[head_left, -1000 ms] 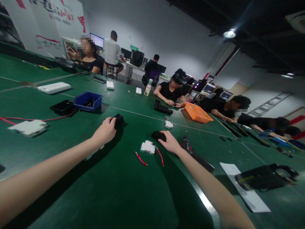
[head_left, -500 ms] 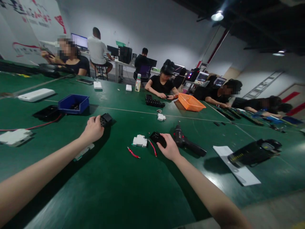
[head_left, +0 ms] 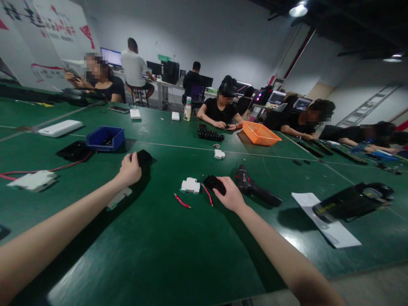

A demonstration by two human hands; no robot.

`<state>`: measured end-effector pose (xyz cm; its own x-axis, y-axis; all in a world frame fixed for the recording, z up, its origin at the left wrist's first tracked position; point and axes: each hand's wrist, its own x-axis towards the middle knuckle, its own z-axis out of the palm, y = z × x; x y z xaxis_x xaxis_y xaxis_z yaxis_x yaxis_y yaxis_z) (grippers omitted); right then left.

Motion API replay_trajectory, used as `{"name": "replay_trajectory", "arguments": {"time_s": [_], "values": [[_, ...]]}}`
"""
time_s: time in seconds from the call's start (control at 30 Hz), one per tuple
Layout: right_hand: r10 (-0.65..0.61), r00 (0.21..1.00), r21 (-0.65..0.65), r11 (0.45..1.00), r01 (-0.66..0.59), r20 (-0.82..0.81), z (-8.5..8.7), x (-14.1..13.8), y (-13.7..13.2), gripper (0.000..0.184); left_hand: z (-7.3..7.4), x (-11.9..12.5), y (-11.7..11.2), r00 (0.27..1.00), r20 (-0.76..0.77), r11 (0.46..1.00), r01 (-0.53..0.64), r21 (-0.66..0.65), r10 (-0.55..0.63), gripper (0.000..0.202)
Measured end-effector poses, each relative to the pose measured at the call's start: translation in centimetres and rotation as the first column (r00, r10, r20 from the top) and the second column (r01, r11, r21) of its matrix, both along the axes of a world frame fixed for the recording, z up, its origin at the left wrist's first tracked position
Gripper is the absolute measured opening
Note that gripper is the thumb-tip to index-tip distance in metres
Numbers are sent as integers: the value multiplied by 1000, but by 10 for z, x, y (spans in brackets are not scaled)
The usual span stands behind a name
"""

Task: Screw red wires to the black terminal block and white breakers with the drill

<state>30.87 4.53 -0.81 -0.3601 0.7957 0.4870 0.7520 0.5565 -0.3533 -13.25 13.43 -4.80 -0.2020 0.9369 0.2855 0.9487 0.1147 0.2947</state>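
Observation:
My left hand (head_left: 129, 170) is closed on a small black block (head_left: 143, 157) that rests on the green table (head_left: 178, 246). My right hand (head_left: 231, 196) grips another black part (head_left: 214, 183) on the table further right. Between them lies a white breaker-like block (head_left: 190, 185) with a red wire (head_left: 208, 194) beside it and a second red wire (head_left: 182, 201) just in front. A black power screwdriver (head_left: 256, 190) lies right of my right hand.
A blue bin (head_left: 106, 138), a black tray (head_left: 75, 150) and a white device (head_left: 33, 180) with red leads sit at left. An orange tray (head_left: 260, 133), paper (head_left: 325, 219) and a black tool (head_left: 353, 202) lie at right. Several seated people work along the far edge.
The view shifted slightly as my head moved. Both hands stay on their black parts, with the left one now covering more of its block.

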Motion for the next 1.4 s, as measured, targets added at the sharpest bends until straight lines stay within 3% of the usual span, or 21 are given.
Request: {"name": "replay_trajectory", "arguments": {"time_s": [0.27, 0.63, 0.83, 1.03, 1.4], "values": [[-2, 1000, -42, 999, 3, 30, 4, 0, -2, 38, 13, 7, -10, 1000, 9, 999, -7, -54, 8, 77], [8, 1000, -47, 999, -8, 2, 4, 0, -2, 37, 1, -2, -4, 989, -76, 992, 123, -15, -124, 86], [8, 1000, -32, 999, -8, 2, 3, -1, 0, 37, 1, -3, -3, 960, -167, 973, 230, 9, -226, 81], [11, 1000, -27, 1000, -11, 2, 2, -1, 0, 37, 8, -1, -8, 973, -114, 979, 205, 6, -203, 76], [-72, 997, 23, 997, 73, -42, -2, 1, 3, 34, 8, -2, -6, 958, -190, 976, 216, -9, -214, 84]]}}
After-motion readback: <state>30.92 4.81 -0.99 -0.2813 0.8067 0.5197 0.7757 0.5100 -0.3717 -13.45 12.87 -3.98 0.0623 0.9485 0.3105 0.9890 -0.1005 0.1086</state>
